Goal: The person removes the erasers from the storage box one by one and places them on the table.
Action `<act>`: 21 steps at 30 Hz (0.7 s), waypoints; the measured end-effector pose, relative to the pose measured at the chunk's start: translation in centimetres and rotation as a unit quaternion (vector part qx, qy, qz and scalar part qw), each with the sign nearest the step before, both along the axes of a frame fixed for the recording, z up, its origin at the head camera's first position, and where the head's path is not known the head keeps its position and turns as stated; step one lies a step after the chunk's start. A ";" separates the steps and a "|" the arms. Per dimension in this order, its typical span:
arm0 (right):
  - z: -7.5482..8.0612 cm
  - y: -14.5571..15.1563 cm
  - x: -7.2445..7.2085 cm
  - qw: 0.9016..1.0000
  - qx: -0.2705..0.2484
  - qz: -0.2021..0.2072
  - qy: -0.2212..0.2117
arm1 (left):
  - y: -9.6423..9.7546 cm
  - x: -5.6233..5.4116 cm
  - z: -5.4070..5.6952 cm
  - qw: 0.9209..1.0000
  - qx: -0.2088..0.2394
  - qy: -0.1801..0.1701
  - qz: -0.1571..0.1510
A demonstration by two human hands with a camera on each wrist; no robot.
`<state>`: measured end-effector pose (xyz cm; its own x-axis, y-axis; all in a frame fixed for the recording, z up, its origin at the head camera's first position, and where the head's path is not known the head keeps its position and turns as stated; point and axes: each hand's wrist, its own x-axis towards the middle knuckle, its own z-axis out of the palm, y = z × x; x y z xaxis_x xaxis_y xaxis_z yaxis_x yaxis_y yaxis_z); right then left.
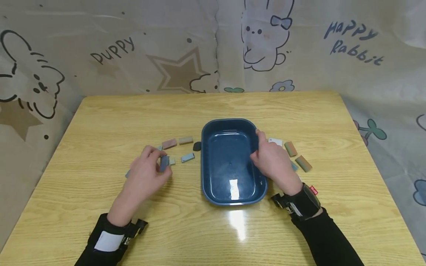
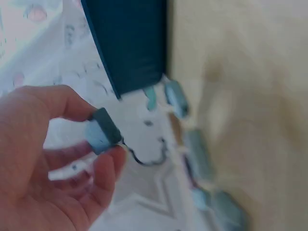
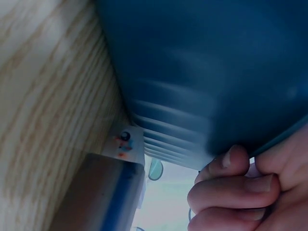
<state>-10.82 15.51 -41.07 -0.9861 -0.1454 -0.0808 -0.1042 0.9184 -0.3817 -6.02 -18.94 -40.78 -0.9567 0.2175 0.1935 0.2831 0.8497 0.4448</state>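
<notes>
Between the thumb and fingertips of my left hand [image 1: 144, 175] is a small blue block [image 1: 164, 163], held above the table. The left wrist view shows the same block [image 2: 105, 130] pinched at its edges, with a paler side facing the palm. A deep blue plastic bin [image 1: 217, 162] with rounded corners stands in the middle of the table, nothing inside it. My right hand [image 1: 274, 159] grips the bin's right rim, thumb over the inner side. In the right wrist view, its fingers [image 3: 233, 190] curl beneath the rim against the outer wall.
Left of the bin lie a pink block [image 1: 169, 143], a tan block [image 1: 186, 140], a light blue block [image 1: 188, 157] and a dark piece [image 1: 197, 146] close to the wall. On the right are a white block [image 1: 275, 142], an orange-green block [image 1: 291, 148] and a brown block [image 1: 304, 163].
</notes>
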 end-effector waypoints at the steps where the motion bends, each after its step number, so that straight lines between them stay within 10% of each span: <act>1: 0.0 0.1 0.1 1.000 0.000 0.000 0.000 | -0.3 0.4 -0.4 1.000 -0.001 -0.016 0.017; 7: 0.0 0.4 0.3 1.000 -0.001 0.000 0.005 | -0.3 1.7 -1.9 0.994 -0.021 -0.088 0.067; 21: -0.2 0.1 0.4 1.000 0.001 0.006 0.013 | -0.2 1.5 -0.8 0.988 -0.084 -0.103 0.075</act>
<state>-10.45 15.60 -41.24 -0.9861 -0.1568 -0.0548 -0.1249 0.9175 -0.3777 -4.53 -19.11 -41.58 -0.9959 0.0828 -0.0356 0.0665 0.9417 0.3298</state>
